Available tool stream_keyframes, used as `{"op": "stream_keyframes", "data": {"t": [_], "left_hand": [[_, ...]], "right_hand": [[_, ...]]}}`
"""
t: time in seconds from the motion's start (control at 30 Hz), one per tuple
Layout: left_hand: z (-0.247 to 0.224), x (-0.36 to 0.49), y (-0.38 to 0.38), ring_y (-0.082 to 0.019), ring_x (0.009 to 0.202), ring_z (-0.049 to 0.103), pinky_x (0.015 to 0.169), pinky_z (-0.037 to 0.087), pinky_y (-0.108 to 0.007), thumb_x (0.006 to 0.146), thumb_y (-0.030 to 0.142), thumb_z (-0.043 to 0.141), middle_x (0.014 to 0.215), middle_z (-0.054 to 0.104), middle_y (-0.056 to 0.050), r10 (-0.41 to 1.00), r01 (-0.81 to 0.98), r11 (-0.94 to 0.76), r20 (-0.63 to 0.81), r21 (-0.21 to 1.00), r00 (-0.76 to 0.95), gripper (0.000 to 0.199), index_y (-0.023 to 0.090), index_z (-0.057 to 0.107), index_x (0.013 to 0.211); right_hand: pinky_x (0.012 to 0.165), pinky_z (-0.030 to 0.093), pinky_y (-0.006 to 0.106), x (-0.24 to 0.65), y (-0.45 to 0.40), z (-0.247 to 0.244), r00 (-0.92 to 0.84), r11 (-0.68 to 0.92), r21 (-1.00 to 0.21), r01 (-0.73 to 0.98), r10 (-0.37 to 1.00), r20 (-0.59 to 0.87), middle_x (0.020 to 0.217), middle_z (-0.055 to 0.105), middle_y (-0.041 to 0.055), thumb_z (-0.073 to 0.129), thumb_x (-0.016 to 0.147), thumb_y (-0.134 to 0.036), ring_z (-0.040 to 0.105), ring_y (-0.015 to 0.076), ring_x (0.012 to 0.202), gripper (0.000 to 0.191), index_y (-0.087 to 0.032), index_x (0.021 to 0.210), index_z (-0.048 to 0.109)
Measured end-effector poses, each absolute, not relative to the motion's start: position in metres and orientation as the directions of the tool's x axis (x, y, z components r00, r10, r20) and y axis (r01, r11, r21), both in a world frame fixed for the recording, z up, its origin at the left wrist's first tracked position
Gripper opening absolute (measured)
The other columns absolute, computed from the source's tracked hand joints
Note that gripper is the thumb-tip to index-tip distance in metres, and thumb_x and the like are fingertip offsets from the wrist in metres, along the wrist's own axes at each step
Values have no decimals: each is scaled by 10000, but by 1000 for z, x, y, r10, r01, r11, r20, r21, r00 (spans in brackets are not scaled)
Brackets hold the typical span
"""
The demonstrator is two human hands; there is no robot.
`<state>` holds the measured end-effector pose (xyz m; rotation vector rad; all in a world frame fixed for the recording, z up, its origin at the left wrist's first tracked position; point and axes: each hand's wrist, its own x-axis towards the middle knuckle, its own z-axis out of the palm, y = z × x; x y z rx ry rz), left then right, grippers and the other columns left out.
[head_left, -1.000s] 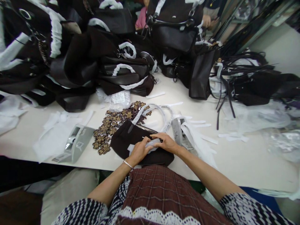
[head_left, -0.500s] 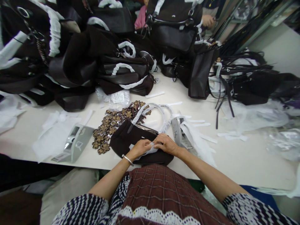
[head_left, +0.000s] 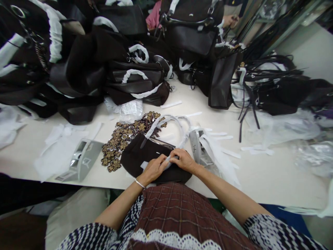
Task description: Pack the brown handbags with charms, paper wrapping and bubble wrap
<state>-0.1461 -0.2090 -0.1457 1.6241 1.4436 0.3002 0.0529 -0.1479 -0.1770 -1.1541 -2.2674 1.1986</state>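
Note:
A dark brown handbag lies on the table right in front of me, its two handles wrapped in white paper and reaching away from me. Over the bag, my left hand pinches a strip of white tissue paper. My right hand grips the same strip, its fingers close to the left ones. A pale end of paper shows left of my left hand. The fingertips partly hide the strip and what lies under it.
Left of the bag is a pile of patterned flower charms. Grey tape dispensers stand at left and right. White paper strips lie at right. Stacked dark bags line the back, where another person's hand shows.
My left hand has turned and slid along the paper, its fingers now lying over more of it. The right hand stays nearly in place. The view shifts slightly.

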Motion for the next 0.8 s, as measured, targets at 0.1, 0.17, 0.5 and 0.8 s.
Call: {"op": "stream_keyframes", "data": {"t": [0.1,0.17,0.5,0.8], "left_hand": [[-146,-141,-214,-287,827,680,666,397,-288,849,537,577,866,684,-63,875,792,77,-423,605,237,405,224,526,1100],[-148,-138,-217,-292,826,687,654,385,-284,864,478,580,861,695,-69,881,837,71,-428,543,202,338,233,526,1092],[-150,-145,-211,-204,813,646,713,405,-263,858,390,557,888,707,-2,904,646,204,-394,736,164,182,256,623,962],[-162,-148,-210,-210,813,634,738,406,-274,849,427,520,870,703,7,894,570,230,-403,788,196,225,232,608,919]], "right_hand": [[842,399,323,51,-148,-175,-613,300,-800,520,783,-105,855,689,4,709,789,-195,613,173,863,77,-205,779,633],[820,409,312,51,-148,-173,-598,264,-810,524,791,-129,829,682,-8,729,756,-203,611,168,832,111,-207,790,623],[671,476,279,61,-140,-158,-290,-222,-935,278,908,-302,734,642,-14,660,763,-366,599,155,691,221,-196,897,614],[897,491,403,198,-190,-126,282,-225,-814,536,956,-79,977,708,84,583,838,-448,647,235,913,294,-199,974,658]]}}
